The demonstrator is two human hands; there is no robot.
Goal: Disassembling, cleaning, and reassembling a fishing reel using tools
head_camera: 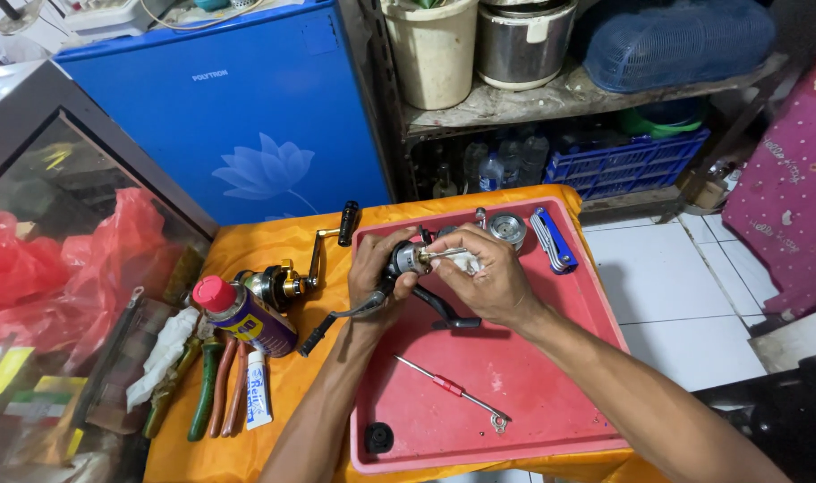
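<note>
My left hand (374, 273) grips the body of a fishing reel (406, 260) over the red tray (551, 420), with the reel's black handle (329, 323) hanging down to the left. My right hand (488, 273) pinches the reel's thin metal shaft together with a bit of white cloth (466, 261). A black bail arm (444, 311) sticks out below the hands. On the tray lie a thin red-handled screwdriver (451, 389), a small black cap (378, 436), a metal spool (507, 229) and a blue folding key set (551, 238).
A second gold-and-black reel (283, 282) with a crank sits on the orange cloth (274, 385), beside a red-capped spray can (245, 315), pliers (213, 389), a small tube (258, 389) and a white rag (165, 353). A blue fridge (247, 116), shelves and a glass case surround the table.
</note>
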